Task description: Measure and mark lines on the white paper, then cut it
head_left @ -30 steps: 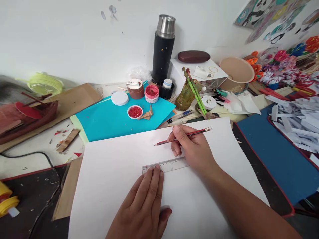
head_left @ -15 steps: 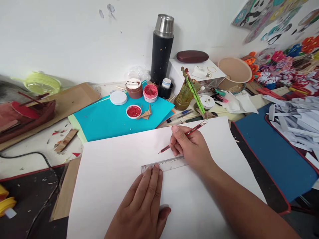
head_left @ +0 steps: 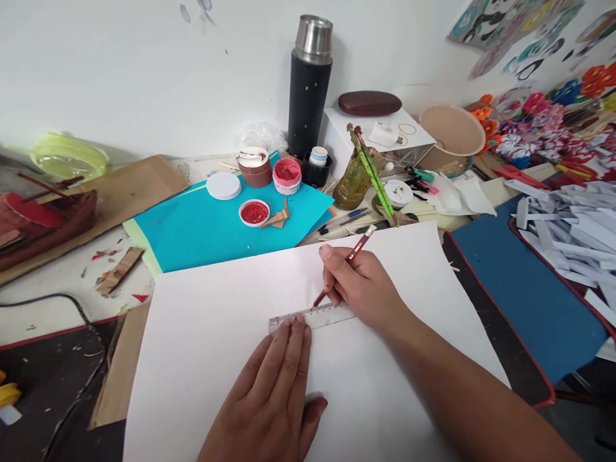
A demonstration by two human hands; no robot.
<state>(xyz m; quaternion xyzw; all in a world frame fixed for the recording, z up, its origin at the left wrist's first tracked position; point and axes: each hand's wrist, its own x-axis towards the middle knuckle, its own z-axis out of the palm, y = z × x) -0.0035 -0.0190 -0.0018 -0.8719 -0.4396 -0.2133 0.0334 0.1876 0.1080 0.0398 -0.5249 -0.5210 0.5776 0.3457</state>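
Observation:
A large white sheet of paper [head_left: 206, 346] lies in front of me. A clear plastic ruler [head_left: 323, 316] rests across its middle. My left hand [head_left: 272, 398] lies flat with fingers stretched out, the fingertips pressing the ruler's left end. My right hand [head_left: 360, 285] is closed on a red pencil [head_left: 353, 250], whose tip touches the paper at the ruler's upper edge.
Beyond the sheet lie a turquoise paper [head_left: 202, 224] with red paint pots [head_left: 254, 212] and a white lid [head_left: 224, 185], a black flask [head_left: 308, 90], a jar of brushes [head_left: 356, 179], a beige bowl [head_left: 452, 131]. White paper strips [head_left: 568, 224] sit on a blue board [head_left: 520, 289] at right.
My right hand has swung the pencil from nearly level to steeply tilted and brought its tip down to the ruler's edge. The left hand has stayed on the ruler.

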